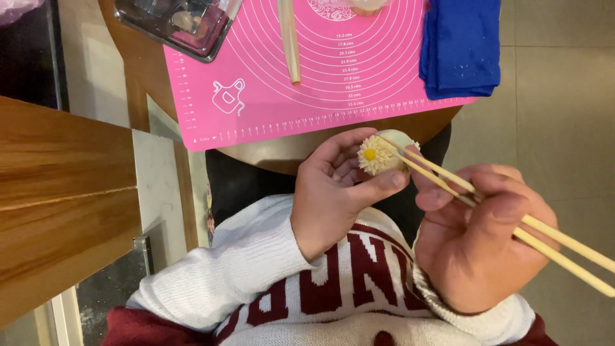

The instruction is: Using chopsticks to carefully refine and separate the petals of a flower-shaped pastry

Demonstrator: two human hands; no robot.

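The left hand (pixel 336 192) pinches the flower sweet (pixel 378 154), while chopsticks (pixel 448 179) gripped in the right hand (pixel 487 237) slant up-left, tips touching its petals.

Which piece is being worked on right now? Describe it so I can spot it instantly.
Below the near edge of the pink mat, the left hand cups a small pale flower-shaped sweet. Unlike anything else, it has a yellow centre and thin petals, with chopsticks touching it.

Round wood table (pixel 282 152) w/ pink mat (pixel 269 96).
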